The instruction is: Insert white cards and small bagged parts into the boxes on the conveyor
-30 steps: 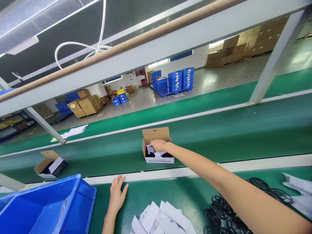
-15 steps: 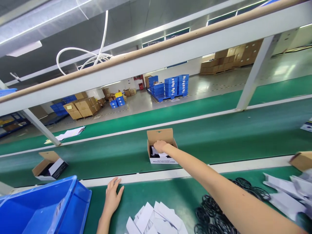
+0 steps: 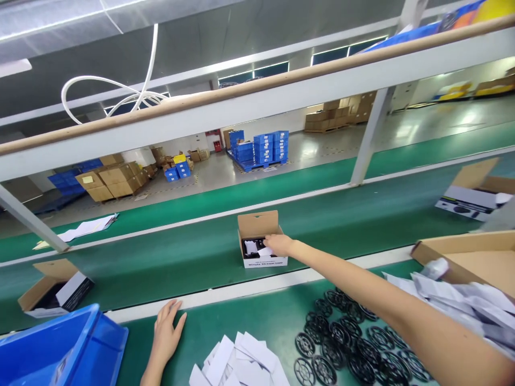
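Note:
A small open cardboard box [image 3: 261, 261] with a white front stands on the green conveyor belt [image 3: 362, 225], its brown flap up. Inside lie a black item and white paper slips. My right hand [image 3: 280, 244] reaches across to the box's right rim, fingers curled at a white slip; whether it grips the slip is unclear. My left hand [image 3: 166, 332] lies flat and open on the near green table, beside the white edge strip. A pile of white paper slips [image 3: 241, 364] sits just in front of me.
Several black plastic rings [image 3: 346, 343] lie right of the slips. A blue bin [image 3: 60, 348] is at the near left, an open box [image 3: 52, 289] behind it on the belt. A cardboard tray [image 3: 462, 254] with bagged white items is at right; another open box [image 3: 470, 195] comes along the belt.
My right hand has moved from inside the box to its right rim. The view has swung right, so the tray and another box now show at the right.

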`<action>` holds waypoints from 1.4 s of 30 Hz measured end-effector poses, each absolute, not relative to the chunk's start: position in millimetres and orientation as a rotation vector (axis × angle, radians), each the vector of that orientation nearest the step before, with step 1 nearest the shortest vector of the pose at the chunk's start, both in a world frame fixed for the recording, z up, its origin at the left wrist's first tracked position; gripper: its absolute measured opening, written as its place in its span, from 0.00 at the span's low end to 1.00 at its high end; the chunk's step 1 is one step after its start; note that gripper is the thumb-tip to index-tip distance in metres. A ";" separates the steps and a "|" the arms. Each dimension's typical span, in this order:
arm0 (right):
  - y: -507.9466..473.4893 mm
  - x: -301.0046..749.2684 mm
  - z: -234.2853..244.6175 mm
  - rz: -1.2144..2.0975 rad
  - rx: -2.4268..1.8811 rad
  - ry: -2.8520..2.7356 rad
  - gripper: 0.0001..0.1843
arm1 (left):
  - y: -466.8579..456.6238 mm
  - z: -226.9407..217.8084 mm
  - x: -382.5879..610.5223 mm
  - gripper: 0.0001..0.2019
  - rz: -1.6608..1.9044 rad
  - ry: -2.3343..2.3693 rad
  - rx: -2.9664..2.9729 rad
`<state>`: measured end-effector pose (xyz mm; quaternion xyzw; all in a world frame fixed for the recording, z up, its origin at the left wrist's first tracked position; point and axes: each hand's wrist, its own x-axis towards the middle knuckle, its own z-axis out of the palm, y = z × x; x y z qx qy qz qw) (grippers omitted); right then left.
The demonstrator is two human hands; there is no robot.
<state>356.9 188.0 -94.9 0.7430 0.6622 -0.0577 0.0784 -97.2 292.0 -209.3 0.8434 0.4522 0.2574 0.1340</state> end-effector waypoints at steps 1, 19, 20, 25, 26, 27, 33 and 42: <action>185.7 359.4 -94.6 -0.172 2.247 1.955 0.10 | 292.2 -209.6 -97.3 0.20 0.744 1.311 2.442; 187.5 388.3 -92.0 -0.325 2.468 1.941 0.11 | 300.8 -214.1 -102.4 0.24 0.737 1.279 2.477; 191.1 387.7 -93.4 -0.332 2.463 1.936 0.11 | 301.4 -214.4 -102.4 0.25 0.726 1.287 2.477; 201.2 399.0 -96.3 -0.433 2.427 1.831 0.12 | 302.6 -213.9 -104.2 0.28 0.683 1.289 2.490; 201.6 402.3 -96.0 -0.440 2.425 1.807 0.12 | 302.8 -214.0 -104.7 0.28 0.680 1.285 2.497; 201.6 405.1 -95.8 -0.439 2.424 1.783 0.12 | 303.2 -214.1 -105.2 0.28 0.678 1.281 2.506; 193.7 409.3 -98.1 -0.305 2.467 1.658 0.15 | 306.3 -216.8 -105.2 0.26 0.706 1.284 2.522; 177.0 410.1 -86.1 -0.204 2.443 1.590 0.08 | 304.7 -209.2 -105.5 0.25 0.715 1.228 2.541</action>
